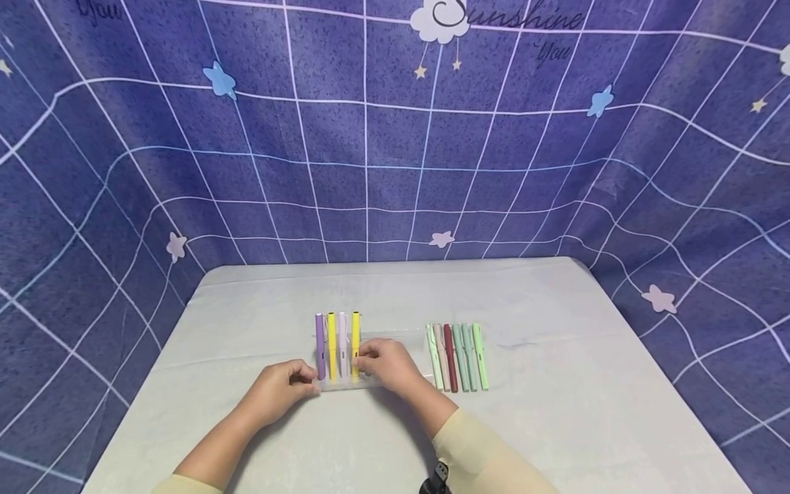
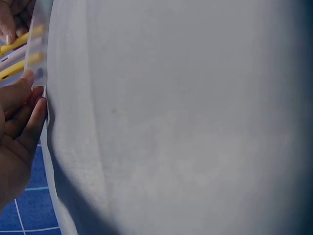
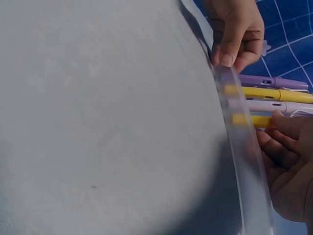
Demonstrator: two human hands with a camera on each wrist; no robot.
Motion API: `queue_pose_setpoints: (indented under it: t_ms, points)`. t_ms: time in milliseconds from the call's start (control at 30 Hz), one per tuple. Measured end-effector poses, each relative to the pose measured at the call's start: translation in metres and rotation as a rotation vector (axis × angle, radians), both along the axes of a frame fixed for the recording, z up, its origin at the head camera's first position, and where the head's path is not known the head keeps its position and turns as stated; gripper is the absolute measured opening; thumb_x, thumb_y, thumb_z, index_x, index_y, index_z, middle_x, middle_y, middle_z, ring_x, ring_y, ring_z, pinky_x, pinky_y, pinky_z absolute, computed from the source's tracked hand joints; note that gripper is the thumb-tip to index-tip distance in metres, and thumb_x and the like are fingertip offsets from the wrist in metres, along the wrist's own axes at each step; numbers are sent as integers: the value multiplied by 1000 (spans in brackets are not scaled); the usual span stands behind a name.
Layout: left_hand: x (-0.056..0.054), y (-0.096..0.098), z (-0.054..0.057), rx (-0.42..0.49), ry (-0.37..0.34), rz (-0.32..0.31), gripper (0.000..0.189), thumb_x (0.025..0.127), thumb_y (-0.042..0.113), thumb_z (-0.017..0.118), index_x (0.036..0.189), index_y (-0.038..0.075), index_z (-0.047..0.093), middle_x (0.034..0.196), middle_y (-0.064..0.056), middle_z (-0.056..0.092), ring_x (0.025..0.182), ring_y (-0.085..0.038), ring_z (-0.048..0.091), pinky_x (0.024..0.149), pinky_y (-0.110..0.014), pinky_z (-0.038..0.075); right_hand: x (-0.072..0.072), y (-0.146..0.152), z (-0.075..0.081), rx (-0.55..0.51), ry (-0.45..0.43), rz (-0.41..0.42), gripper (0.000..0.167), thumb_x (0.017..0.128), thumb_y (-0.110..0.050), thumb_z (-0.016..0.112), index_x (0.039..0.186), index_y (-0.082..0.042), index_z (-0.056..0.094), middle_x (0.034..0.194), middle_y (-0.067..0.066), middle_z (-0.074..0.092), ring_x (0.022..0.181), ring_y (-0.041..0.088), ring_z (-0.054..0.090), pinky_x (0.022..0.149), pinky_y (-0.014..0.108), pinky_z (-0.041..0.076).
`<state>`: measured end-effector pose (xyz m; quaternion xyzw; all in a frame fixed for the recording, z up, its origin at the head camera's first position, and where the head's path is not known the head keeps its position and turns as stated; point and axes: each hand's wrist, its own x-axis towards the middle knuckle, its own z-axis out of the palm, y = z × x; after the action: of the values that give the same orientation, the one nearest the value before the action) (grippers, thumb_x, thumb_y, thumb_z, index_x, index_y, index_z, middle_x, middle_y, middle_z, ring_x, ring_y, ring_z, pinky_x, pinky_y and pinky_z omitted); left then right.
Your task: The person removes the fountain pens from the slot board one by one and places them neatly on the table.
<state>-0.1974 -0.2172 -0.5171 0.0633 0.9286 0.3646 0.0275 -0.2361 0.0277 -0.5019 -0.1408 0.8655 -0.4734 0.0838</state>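
A clear plastic tray (image 1: 370, 384) lies on the table with a row of capped pens standing across its left part. From the left they are a purple pen (image 1: 319, 346), a yellow pen (image 1: 332, 346), a pale lilac pen (image 1: 343, 343) and a second yellow pen (image 1: 356, 329). My right hand (image 1: 389, 363) pinches this second yellow pen near its lower end, which lies behind the tray's front wall (image 3: 249, 147). At the tray's front left corner, my left hand (image 1: 280, 391) holds the edge between thumb and fingers, close beside the purple pen.
Right of the tray's middle lies another row of pens: a pale green pen (image 1: 435, 357), a pinkish pen (image 1: 442, 357), a dark red pen (image 1: 451, 357) and several green ones. A white cloth (image 1: 555, 425) covers the table; a blue patterned curtain (image 1: 395, 137) surrounds it.
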Motion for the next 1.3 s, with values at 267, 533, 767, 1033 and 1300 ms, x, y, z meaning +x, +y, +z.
queue_pose_setpoints:
  t_ms: [267, 533, 767, 1033, 1300]
  points:
    - [0, 0, 1, -2, -6, 11, 16, 77, 22, 83, 85, 25, 70, 85, 14, 70, 82, -4, 64, 80, -25, 54, 1, -4, -2, -36, -9, -19, 13, 89, -28, 73, 87, -17, 69, 76, -9, 66, 67, 5, 57, 60, 23, 48]
    - [2, 0, 2, 6, -5, 3, 15, 78, 22, 82, 87, 24, 70, 85, 13, 70, 82, -4, 64, 79, -24, 53, 5, -4, 3, -138, -3, -49, 13, 91, -29, 70, 88, -17, 66, 76, -4, 68, 67, 11, 63, 60, 23, 50]
    - [2, 0, 2, -2, 4, 0, 15, 78, 23, 82, 86, 24, 70, 86, 13, 70, 83, -5, 64, 80, -25, 53, 7, -2, 2, -248, -66, -23, 12, 90, -21, 72, 89, -11, 65, 81, -1, 69, 73, 15, 68, 66, 27, 58]
    - [2, 2, 3, -12, -10, 9, 15, 78, 24, 83, 86, 25, 70, 86, 14, 69, 84, -5, 63, 82, -28, 53, 7, 7, -2, -308, -143, -5, 11, 90, -15, 72, 92, -6, 65, 84, 7, 70, 79, 22, 70, 70, 32, 60]
    - [2, 0, 2, 0, -5, 4, 14, 79, 24, 82, 86, 25, 70, 87, 14, 69, 84, -5, 63, 82, -27, 53, 9, 20, -1, -280, -139, -13, 9, 91, -17, 71, 92, -9, 66, 84, 4, 72, 77, 18, 70, 71, 32, 60]
